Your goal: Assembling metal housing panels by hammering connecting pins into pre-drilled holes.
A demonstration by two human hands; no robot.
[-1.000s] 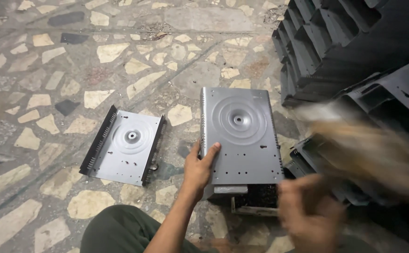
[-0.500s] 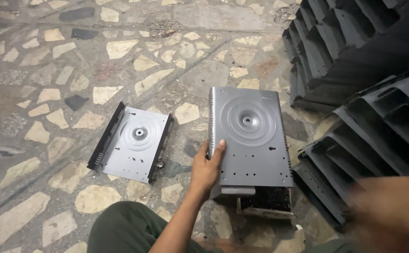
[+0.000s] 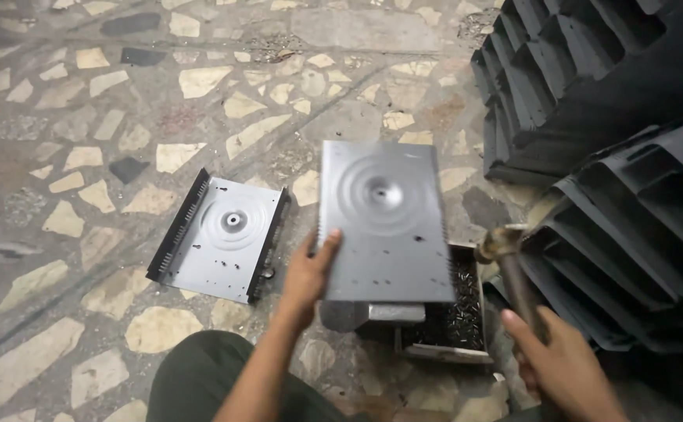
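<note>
My left hand (image 3: 308,275) grips the left edge of the grey metal plate (image 3: 380,223), steadying it flat on the small block (image 3: 392,314) over the tray of small parts (image 3: 455,309). My right hand (image 3: 562,361) is closed around the hammer (image 3: 513,273), head raised just beside the plate's right edge. A second plate (image 3: 222,234) lies apart on the floor (image 3: 83,156), by the black stacks (image 3: 615,156).

We've got a grey sheet-metal plate (image 3: 380,223) with pressed concentric rings, flat face up, propped over a small tray, our left hand (image 3: 308,275) gripping its left edge. Right hand (image 3: 564,363) holds a hammer (image 3: 513,273), head up, just right of plate.
</note>
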